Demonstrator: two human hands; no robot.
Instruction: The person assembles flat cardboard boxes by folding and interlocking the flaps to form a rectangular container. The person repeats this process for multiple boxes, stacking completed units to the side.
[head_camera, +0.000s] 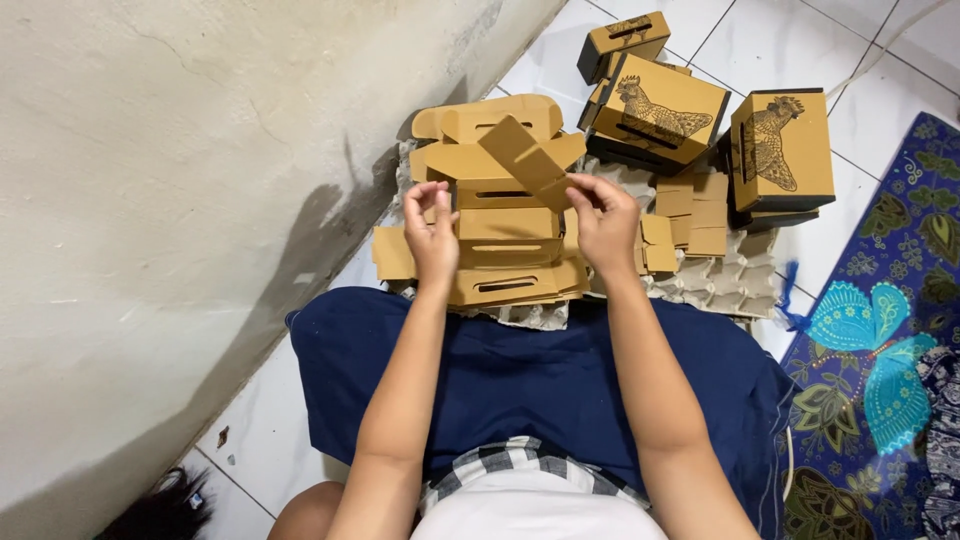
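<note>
- Folding is the step in hand: the right hand (603, 222) pinches one brown flat cardboard box blank (527, 160) by its lower edge and lifts it, tilted, over the stack of blanks (505, 245).
- Left hand (432, 232) hovers just beside it, fingers curled and pressed lightly together, holding nothing that I can make out.
- Stack sits on grey egg trays (715, 280), right at the knees, above the blue cloth (520, 370) on the lap.
- Finished rooster-print boxes (780, 150) stand beyond, on the white tiles.
- Next move, I'd judge, calls for both hands on the blank, creasing its flaps along the scored lines.
</note>
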